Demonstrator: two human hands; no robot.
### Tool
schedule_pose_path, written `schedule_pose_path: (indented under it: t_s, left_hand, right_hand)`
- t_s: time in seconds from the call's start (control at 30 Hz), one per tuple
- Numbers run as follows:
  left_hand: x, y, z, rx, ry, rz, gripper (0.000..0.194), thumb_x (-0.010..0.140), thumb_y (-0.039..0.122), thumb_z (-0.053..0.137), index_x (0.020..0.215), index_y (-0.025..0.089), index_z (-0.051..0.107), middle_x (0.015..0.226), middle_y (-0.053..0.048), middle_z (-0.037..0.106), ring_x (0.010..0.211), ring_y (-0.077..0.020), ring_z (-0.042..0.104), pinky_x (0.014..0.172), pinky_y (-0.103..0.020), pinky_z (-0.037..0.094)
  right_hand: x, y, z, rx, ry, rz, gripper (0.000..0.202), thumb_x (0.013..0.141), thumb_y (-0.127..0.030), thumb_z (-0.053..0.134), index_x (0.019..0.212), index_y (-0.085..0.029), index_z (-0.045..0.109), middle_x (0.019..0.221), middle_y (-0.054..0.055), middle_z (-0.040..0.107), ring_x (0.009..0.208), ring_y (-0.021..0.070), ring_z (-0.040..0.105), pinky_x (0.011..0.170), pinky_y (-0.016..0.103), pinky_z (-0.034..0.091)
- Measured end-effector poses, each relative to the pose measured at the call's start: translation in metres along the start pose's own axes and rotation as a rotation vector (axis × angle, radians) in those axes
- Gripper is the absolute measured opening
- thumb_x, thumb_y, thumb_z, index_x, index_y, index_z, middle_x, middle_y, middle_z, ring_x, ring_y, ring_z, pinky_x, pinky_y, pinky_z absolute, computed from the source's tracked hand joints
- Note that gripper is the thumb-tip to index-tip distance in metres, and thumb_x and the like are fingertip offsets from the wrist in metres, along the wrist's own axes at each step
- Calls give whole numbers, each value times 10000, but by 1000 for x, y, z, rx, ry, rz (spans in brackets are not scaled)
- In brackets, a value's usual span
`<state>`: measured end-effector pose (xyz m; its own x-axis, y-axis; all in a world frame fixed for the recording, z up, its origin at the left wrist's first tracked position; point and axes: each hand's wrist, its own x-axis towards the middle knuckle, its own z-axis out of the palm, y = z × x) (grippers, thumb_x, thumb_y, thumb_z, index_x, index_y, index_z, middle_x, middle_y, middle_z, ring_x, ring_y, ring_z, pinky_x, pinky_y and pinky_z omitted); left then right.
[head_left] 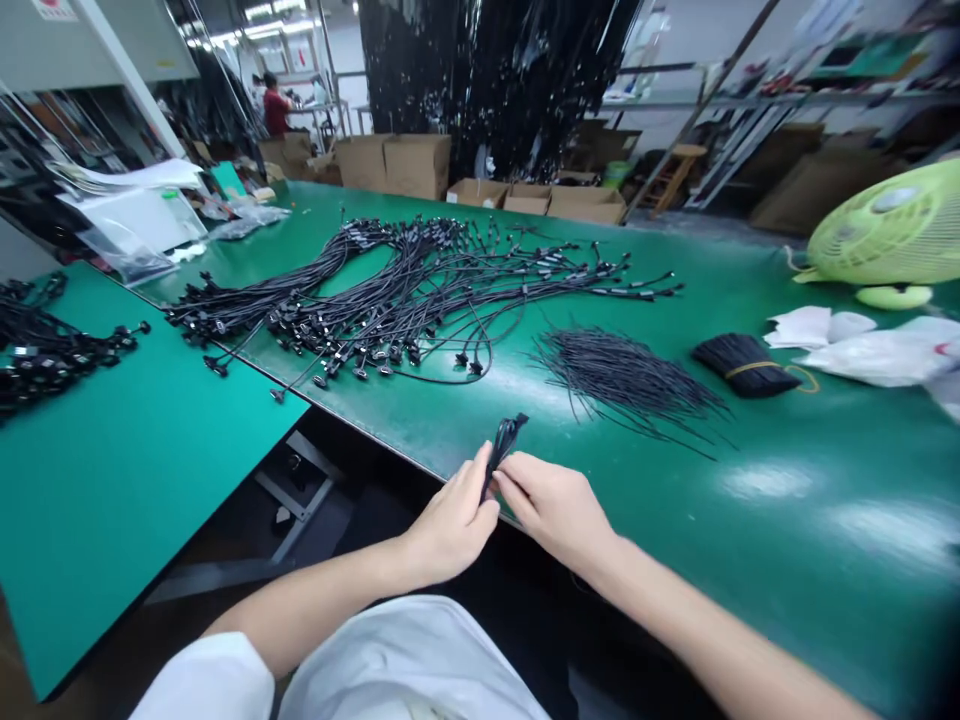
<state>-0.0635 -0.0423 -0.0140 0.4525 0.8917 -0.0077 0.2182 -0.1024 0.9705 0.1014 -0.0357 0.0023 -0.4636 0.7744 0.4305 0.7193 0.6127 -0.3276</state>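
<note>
A black cable (504, 440), folded into a small bundle, stands up between my two hands at the table's near edge. My left hand (454, 520) is wrapped round its lower part. With its fingertips pressed against the bundle's side, my right hand (559, 505) pinches something there that is too small to make out, hidden by the fingers. Beyond the hands lies a loose heap of thin black ties (630, 375). To its left spreads a big pile of black cables (390, 300) with connectors at their ends.
A banded black bundle of ties (742, 365) lies right, near white plastic bags (885, 350) and a green fan (892, 225). More cables (52, 340) rest on the left table (150, 470). Cardboard boxes (416, 165) stand behind; a person in red (276, 108) sits far back.
</note>
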Motion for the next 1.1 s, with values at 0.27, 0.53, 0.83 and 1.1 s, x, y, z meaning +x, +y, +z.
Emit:
schedule_pose_path:
  t_s: [0.27, 0.53, 0.83, 1.1]
  left_hand:
    - [1, 4, -26, 54, -46, 216, 296, 934, 270, 461, 1037, 224, 736, 1068, -95, 531, 1073, -230, 490, 1008, -385, 390]
    - [5, -19, -19, -103, -151, -78, 301, 868, 242, 471, 966, 195, 751, 911, -54, 542, 835, -174, 506, 808, -311, 435]
    - [-18, 8, -34, -127, -80, -30, 436, 894, 485, 519, 711, 162, 747, 807, -61, 533, 754, -173, 516, 747, -301, 447]
    - [-3, -13, -9, -47, 25, 96, 397, 970, 321, 435, 1340, 201, 514, 1406, -104, 481, 1312, -225, 428, 1118, -368, 317]
  right_hand:
    - [-19, -4, 21, 682, 64, 473, 307, 922, -400, 487, 713, -201, 590, 654, 0, 591, 597, 154, 548, 552, 257, 427]
    - [-20, -17, 9, -63, 232, 47, 297, 939, -156, 369, 730, -193, 576, 662, 32, 597, 569, 141, 493, 576, 281, 352]
    - [-18, -14, 25, -24, 63, 51, 340, 976, -172, 347, 707, -177, 555, 626, 2, 539, 563, 119, 445, 574, 251, 277]
    - [-8, -16, 7, 638, 227, 505, 279, 943, -339, 453, 746, -183, 574, 703, 17, 563, 619, 118, 488, 601, 248, 363]
